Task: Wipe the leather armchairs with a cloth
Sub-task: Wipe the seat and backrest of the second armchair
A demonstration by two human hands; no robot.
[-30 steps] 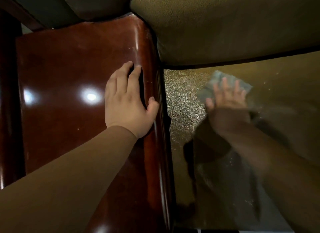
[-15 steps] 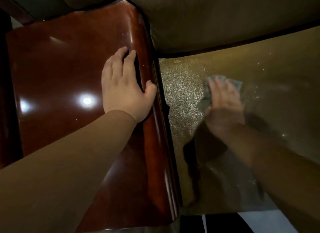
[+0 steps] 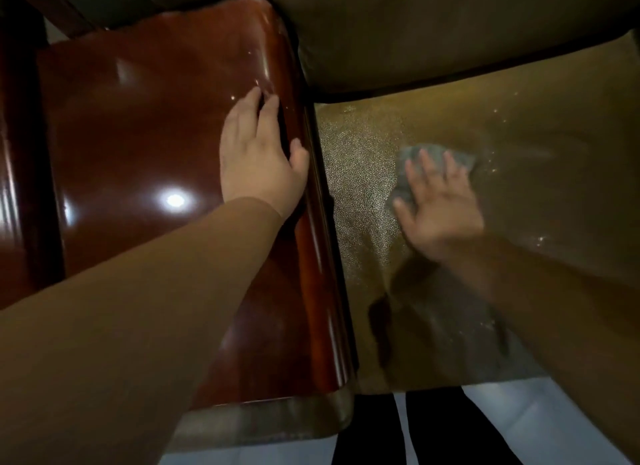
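Pressing flat with straight, spread fingers, the right hand [image 3: 438,208] is holding the grey cloth [image 3: 429,167] down on the leather seat [image 3: 540,194] of the armchair; the fingers are not curling around it, and most of the cloth is showing beyond the fingertips and beside the thumb. The picture is blurred here, so the folds of the cloth cannot be told. The left hand [image 3: 258,160] is lying open, holding nothing, on the glossy wooden armrest [image 3: 145,146], to the left of the wiping hand, with its thumb on the armrest's inner edge.

Compared with half a second ago, the right hand is spreading its fingers wider and more of the cloth is showing to the right of the fingertips. The left hand is staying on the same place of the armrest. More of the front edge of the seat and armrest is now coming into view.

Above the wiping hand, the padded backrest [image 3: 433,32] is meeting the seat along a dark seam. Small bright specks are lying on the leather to the right of the cloth. Below the seat, a pale floor [image 3: 540,426] and dark trouser legs [image 3: 436,430] are showing.

Counted: two hands, one cloth, one armrest, one seat, one backrest.
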